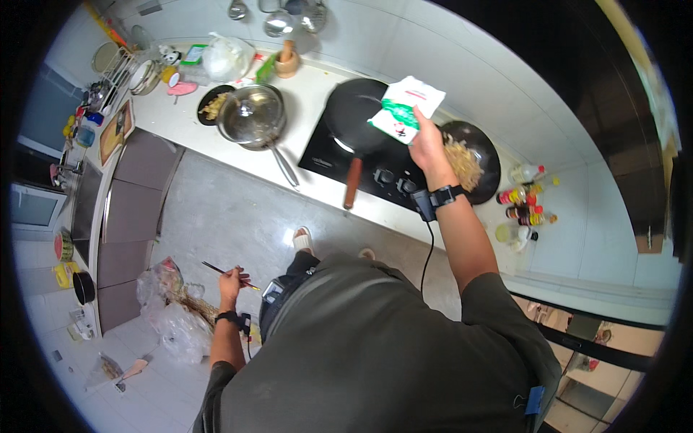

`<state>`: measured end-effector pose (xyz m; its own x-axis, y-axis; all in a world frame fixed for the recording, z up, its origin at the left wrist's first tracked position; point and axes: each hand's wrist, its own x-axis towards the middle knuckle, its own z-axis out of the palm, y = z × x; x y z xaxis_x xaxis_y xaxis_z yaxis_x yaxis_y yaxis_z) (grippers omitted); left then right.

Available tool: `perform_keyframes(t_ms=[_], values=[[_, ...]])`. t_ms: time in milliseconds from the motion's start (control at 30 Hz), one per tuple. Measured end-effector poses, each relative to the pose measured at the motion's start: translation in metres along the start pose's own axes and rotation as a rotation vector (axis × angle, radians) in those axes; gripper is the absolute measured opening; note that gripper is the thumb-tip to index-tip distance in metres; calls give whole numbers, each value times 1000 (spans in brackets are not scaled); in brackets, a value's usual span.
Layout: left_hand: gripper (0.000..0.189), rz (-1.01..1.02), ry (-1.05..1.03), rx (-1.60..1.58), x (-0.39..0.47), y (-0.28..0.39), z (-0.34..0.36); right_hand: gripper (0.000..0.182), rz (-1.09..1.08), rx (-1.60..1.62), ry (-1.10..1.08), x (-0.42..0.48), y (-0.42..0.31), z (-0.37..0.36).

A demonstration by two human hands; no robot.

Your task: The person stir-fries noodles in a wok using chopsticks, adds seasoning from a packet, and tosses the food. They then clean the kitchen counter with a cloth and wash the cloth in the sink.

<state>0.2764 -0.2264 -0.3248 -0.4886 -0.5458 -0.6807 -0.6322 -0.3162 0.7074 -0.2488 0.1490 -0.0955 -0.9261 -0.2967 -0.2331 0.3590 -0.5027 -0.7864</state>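
Note:
My right hand grips a white and green packet above the black cooktop. Beneath and left of the packet lies a black frying pan with a brown handle. A dark wok with pale, sliced food stands right of my hand, partly hidden by it. Low at the left, away from the counter, my left hand holds a pair of dark chopsticks by their middle. Whether the packet is unsealed cannot be told.
A steel saucepan and a black bowl of food stand on the counter left of the cooktop. Sauce bottles line its right end. Plastic bags lie on the floor at left. A cable hangs from my right wrist.

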Motion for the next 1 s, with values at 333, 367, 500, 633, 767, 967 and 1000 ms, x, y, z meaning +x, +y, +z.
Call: perform_keyframes(t_ms=[333,367,500,633,767,967,1000], values=[[39,-108,147,-194,5,-35,-85,45,-21,-617,97,248,211,139],[39,-106,196,-227,1,-39,-95,45,-1,-603,65,261,224,140],[32,-125,257,-221,-16,-39,-118,62,21,-652,68,301,238,153],[34,-162,215,-176,-17,-35,-126,57,-22,-899,323,273,226,166],[37,-212,71,-189,27,-44,-114,19,-239,-945,-24,150,154,148],[45,-92,-86,5,73,35,-73,33,-549,-1371,433,-59,20,-23],[45,-71,-94,30,74,43,-67,37,-366,-1581,705,-89,3,-61]])
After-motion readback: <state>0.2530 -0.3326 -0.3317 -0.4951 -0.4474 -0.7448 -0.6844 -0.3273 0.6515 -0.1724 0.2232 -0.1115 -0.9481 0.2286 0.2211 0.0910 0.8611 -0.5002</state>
